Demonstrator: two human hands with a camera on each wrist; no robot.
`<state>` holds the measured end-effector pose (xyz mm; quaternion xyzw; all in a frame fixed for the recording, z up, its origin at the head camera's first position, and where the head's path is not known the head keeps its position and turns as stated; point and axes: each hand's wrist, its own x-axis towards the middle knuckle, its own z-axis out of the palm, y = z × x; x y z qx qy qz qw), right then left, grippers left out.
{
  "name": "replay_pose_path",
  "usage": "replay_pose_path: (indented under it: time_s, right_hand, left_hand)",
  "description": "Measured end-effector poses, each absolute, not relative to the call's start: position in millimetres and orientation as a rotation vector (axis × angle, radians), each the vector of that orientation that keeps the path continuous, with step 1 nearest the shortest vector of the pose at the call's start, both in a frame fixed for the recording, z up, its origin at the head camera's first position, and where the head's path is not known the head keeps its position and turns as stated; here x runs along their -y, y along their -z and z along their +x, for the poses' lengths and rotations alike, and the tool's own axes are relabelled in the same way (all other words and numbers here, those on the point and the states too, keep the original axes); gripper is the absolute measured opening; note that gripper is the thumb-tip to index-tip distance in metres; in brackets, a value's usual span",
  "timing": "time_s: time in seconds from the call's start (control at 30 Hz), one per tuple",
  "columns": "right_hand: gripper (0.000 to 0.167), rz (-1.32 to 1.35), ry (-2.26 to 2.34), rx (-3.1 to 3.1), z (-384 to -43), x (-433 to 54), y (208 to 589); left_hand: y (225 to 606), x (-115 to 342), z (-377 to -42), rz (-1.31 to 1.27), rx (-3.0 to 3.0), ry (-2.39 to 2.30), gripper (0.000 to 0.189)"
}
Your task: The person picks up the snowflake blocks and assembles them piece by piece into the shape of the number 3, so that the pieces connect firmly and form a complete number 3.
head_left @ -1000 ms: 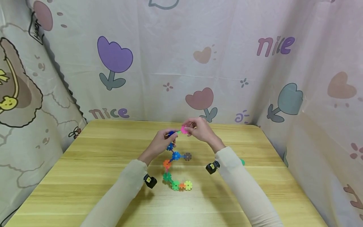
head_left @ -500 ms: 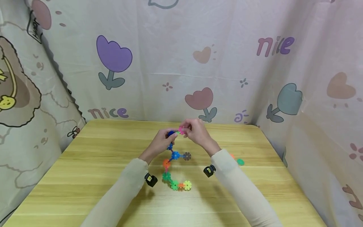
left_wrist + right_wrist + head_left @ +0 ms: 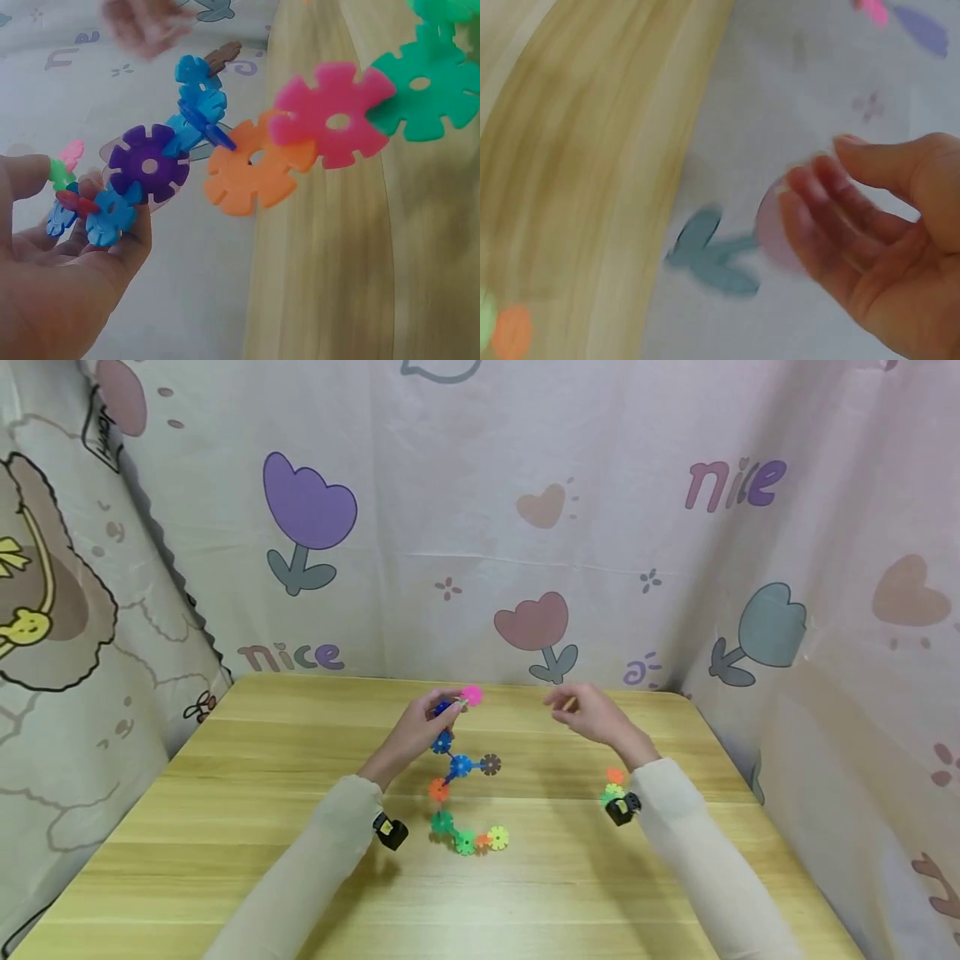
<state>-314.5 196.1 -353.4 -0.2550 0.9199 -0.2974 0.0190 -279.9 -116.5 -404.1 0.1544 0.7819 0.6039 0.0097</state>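
Note:
My left hand [image 3: 411, 732] pinches the upper end of a chain of notched plastic snowflake discs. A pink disc [image 3: 472, 695] sticks out past the fingertips at that end. Below the hand the chain hangs down through a blue disc [image 3: 441, 742], with a side branch ending in a brown disc [image 3: 491, 765]. It runs on through an orange disc [image 3: 438, 790] and green ones to a yellow disc [image 3: 498, 837]. In the left wrist view a purple disc [image 3: 139, 169] shows beside the fingers. My right hand [image 3: 595, 713] is off to the right, holding nothing, its fingers loosely bent.
Several loose discs lie on the table [image 3: 225, 827] at the right, among them an orange one [image 3: 615, 776], partly behind the right wrist camera [image 3: 622, 809]. A printed cloth [image 3: 420, 510] hangs right behind the table's back edge.
The right hand has let go of the pink disc and moved right, away from the left hand. The pink disc stays on the chain, which the left hand still holds, slightly farther left.

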Motion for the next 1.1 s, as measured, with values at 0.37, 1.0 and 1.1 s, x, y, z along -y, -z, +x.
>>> replay_pose_path:
  time_s: [0.37, 1.0, 1.1]
  right_hand:
    - [0.021, -0.665, 0.524, -2.792, -319, -281, 393]
    - [0.021, -0.535, 0.763, -2.654, -320, -303, 435]
    - [0.018, -0.5, 0.811, -2.64, -320, -302, 434]
  left_hand:
    - [402, 116, -282, 0.5, -2.399, -1.949, 0.04]
    - [402, 115, -282, 0.512, -2.398, -1.962, 0.042]
    - [402, 115, -282, 0.52, -2.396, -1.966, 0.041]
